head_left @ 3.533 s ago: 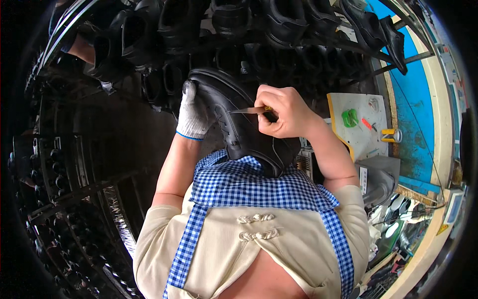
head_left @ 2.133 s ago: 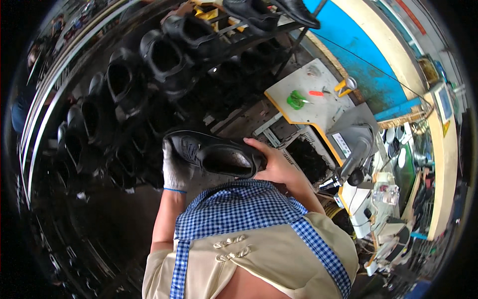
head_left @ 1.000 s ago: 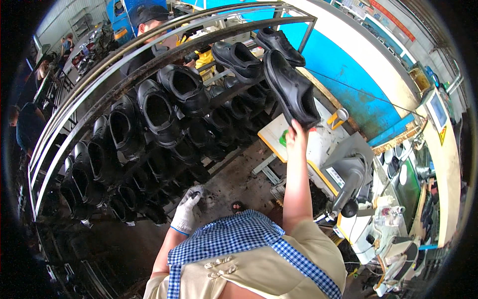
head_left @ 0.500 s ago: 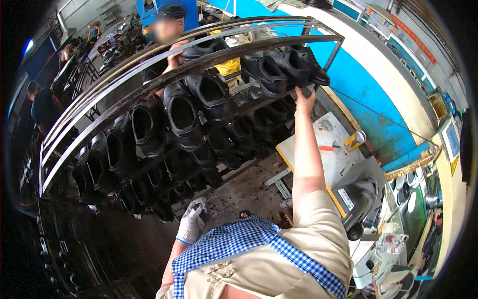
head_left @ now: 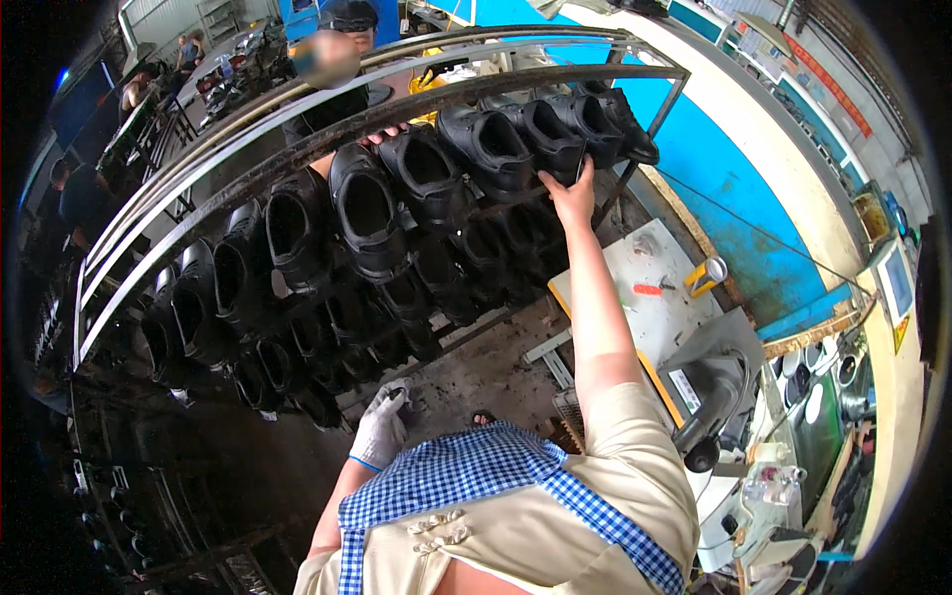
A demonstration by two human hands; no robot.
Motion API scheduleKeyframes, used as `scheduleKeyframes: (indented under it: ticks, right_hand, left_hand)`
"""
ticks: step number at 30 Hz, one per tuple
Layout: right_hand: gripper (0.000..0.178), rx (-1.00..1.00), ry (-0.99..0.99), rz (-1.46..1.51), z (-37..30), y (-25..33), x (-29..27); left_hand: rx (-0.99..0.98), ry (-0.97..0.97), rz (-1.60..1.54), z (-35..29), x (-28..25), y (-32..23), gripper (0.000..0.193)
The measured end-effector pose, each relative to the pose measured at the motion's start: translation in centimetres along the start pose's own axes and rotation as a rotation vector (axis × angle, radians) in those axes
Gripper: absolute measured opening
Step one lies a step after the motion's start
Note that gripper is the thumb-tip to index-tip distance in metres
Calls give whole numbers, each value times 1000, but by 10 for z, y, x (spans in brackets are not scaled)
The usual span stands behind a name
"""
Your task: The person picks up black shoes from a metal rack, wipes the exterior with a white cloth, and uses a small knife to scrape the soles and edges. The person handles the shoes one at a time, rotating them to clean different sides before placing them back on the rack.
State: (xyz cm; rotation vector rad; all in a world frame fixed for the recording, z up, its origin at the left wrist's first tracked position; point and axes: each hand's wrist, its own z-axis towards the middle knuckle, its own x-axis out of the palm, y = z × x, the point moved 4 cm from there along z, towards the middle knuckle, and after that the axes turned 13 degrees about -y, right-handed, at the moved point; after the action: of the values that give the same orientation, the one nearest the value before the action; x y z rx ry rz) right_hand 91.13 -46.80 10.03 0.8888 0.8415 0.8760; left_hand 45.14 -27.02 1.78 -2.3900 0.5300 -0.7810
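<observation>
Black shoes stand in a row on the top shelf of a metal rack, heels toward me. My bare right hand reaches up to the right part of the row, thumb and fingers closed at the heel of a black shoe. Beside it, to the left, stands another black shoe. My left hand, in a white glove, hangs low before my apron with its fingers curled. Something dark shows at its fingertips, too small to name.
Across the rack a person's hand rests by a shoe. More shoes fill the lower shelf. On my right, a white table bears a yellow can beside a grey machine.
My right hand has moved left along the row to another shoe's heel. A shoe that the other person held up now stands in the row. My left hand has barely moved.
</observation>
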Motion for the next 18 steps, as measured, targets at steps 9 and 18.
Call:
scheduleKeyframes:
  ticks: [9,18]
  right_hand:
    - [76,-313,-322,504,-17,28,-86]
    - [77,-348,-229,344,-136,125,-204]
  left_hand:
    - [-47,141,37,18,-5,8,20]
    - [-149,272,154,30,5,10,30]
